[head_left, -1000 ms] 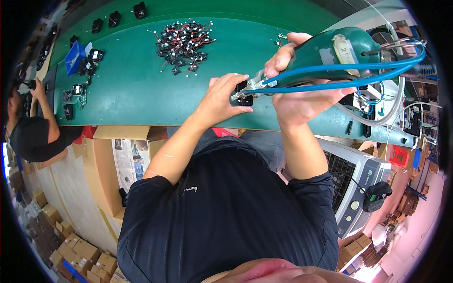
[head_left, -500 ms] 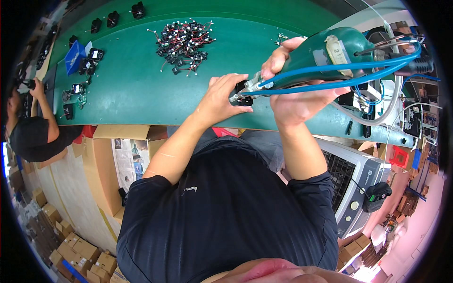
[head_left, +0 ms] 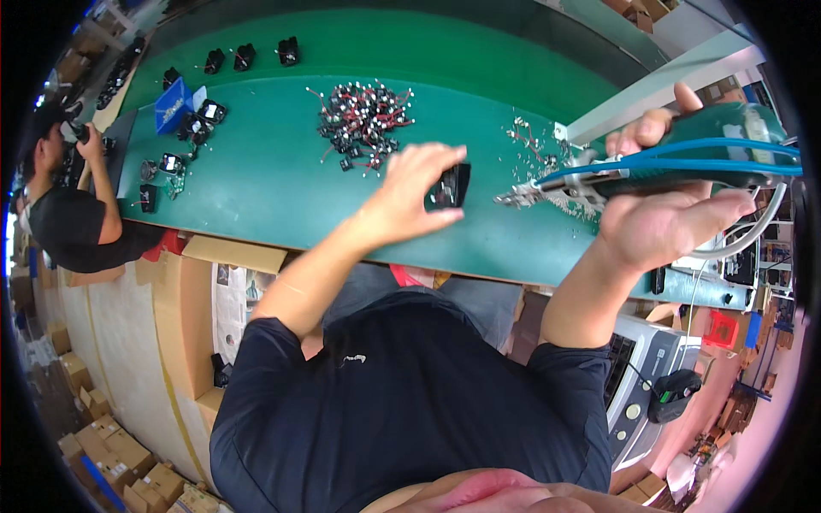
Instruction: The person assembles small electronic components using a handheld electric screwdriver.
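Note:
My left hand (head_left: 409, 192) grips a small black plastic housing (head_left: 451, 185) by its edges, fingers and thumb round it, low over the green table. My right hand (head_left: 654, 201) is wrapped round a power screwdriver (head_left: 714, 137) with a green body, blue hoses and a long metal nose. The nose tip points left at the housing, with a gap between them. Small silver bits, probably screws (head_left: 575, 205), lie scattered on the table beneath the nose. Behind my left hand is a heap of small black parts with red and black wires (head_left: 363, 120).
A blue bin (head_left: 174, 107) and several black housings (head_left: 195, 128) are on the table's left side. More housings (head_left: 245, 57) line its far edge. At the left, a person in black (head_left: 73, 209) works. An open carton (head_left: 192, 316) and a grey appliance (head_left: 650, 368) stand below the near edge.
My right hand has drawn the screwdriver away to the right, off the black housing. My left hand still holds the housing, now tilted and plainly visible. The whole view has shifted somewhat.

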Available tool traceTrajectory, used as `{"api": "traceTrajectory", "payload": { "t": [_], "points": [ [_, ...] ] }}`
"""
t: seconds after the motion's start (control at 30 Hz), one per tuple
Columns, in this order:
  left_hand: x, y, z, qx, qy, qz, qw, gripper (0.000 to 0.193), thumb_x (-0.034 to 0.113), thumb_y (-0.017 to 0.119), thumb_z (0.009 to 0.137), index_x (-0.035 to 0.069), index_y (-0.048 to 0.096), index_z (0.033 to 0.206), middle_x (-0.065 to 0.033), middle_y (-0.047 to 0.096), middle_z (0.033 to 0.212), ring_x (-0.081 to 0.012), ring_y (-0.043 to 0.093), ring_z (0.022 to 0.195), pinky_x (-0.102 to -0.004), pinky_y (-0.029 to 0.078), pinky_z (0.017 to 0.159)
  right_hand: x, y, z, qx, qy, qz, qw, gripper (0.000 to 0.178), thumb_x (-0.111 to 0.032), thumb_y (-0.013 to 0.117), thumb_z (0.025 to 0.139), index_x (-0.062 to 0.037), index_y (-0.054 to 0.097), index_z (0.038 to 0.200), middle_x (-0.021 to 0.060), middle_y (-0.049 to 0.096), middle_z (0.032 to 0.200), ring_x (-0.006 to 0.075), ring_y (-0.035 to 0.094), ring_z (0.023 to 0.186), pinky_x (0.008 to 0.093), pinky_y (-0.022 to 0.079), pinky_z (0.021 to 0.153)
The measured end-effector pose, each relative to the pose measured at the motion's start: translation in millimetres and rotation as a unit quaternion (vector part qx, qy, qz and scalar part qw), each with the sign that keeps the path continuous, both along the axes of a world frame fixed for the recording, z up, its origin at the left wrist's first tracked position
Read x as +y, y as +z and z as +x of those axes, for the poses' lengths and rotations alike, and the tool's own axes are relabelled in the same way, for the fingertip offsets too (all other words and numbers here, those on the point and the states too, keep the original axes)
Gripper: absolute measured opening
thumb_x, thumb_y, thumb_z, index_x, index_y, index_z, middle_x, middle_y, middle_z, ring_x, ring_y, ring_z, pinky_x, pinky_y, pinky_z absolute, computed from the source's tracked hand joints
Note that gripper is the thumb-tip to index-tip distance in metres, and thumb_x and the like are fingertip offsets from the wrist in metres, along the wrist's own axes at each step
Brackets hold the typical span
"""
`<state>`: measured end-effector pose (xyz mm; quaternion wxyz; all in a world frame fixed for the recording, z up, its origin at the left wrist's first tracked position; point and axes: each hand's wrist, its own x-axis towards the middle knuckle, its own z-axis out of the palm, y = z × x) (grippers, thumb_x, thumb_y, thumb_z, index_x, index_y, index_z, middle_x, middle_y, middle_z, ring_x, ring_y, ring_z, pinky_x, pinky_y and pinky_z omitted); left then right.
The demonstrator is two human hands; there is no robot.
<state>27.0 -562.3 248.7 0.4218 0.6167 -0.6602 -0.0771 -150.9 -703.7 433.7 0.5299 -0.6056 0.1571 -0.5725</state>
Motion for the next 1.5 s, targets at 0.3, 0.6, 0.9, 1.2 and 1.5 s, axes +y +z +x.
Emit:
{"api": "traceTrajectory", "payload": {
  "t": [0.3, 0.6, 0.9, 1.2, 1.5],
  "points": [
    [-166.9, 13.6, 217.9, -0.197, 0.254, 0.210, 0.924, 0.072, 0.023, 0.085, 0.074, 0.009, 0.054, 0.137, -0.0161, 0.056, 0.135, -0.0384, 0.056, 0.128, -0.0541, 0.045, 0.104, 4.5, -71.2, -21.8, 0.072, -0.016, -0.039, 0.996, 0.082, -0.065, 0.041, 0.104, 0.0035, 0.036, 0.149, 0.0188, 0.057, 0.133, 0.0199, 0.063, 0.090, 0.0340, 0.055, 0.077],
    [-70.9, 60.6, 204.1, -0.255, 0.209, -0.006, 0.944, 0.060, 0.030, 0.075, 0.091, 0.014, 0.055, 0.145, -0.0131, 0.053, 0.150, -0.0343, 0.050, 0.138, -0.0497, 0.038, 0.112, 48.6, -79.2, -17.1, 0.221, -0.156, -0.409, 0.871, 0.036, -0.011, 0.074, 0.090, 0.0010, 0.064, 0.123, 0.0149, 0.067, 0.114, 0.0270, 0.063, 0.108, 0.0401, 0.051, 0.093],
    [352.8, -145.6, 78.6, 0.135, 0.685, 0.070, 0.713, 0.029, 0.011, 0.071, 0.089, 0.005, 0.069, 0.117, -0.0145, 0.065, 0.113, -0.0342, 0.063, 0.110, -0.0440, 0.048, 0.103, 80.1, -197.4, 166.1, 0.359, 0.186, -0.554, 0.728, 0.015, -0.003, 0.059, 0.081, -0.0037, 0.064, 0.095, 0.0138, 0.067, 0.100, 0.0332, 0.065, 0.093, 0.0443, 0.055, 0.081],
    [546.4, -229.7, -137.3, 0.290, 0.716, 0.545, 0.325, 0.083, 0.025, 0.084, 0.074, 0.010, 0.047, 0.147, -0.0206, 0.040, 0.152, -0.0415, 0.043, 0.140, -0.0493, 0.042, 0.113, 73.3, -169.4, 174.4, 0.379, 0.233, -0.534, 0.719, 0.038, 0.006, 0.061, 0.086, -0.0051, 0.069, 0.121, 0.0158, 0.067, 0.116, 0.0354, 0.064, 0.106, 0.0431, 0.053, 0.093],
    [677.8, -383.5, -181.4, 0.325, 0.581, 0.610, 0.430, 0.095, 0.031, 0.093, 0.066, 0.004, 0.044, 0.143, -0.0233, 0.063, 0.127, -0.0322, 0.061, 0.115, -0.0431, 0.050, 0.104, 25.8, -207.6, 84.2, 0.399, 0.089, -0.279, 0.869, 0.019, 0.000, 0.068, 0.093, -0.0042, 0.074, 0.110, 0.0097, 0.058, 0.115, 0.0167, 0.063, 0.098, 0.0290, 0.056, 0.080]
  ]
}}
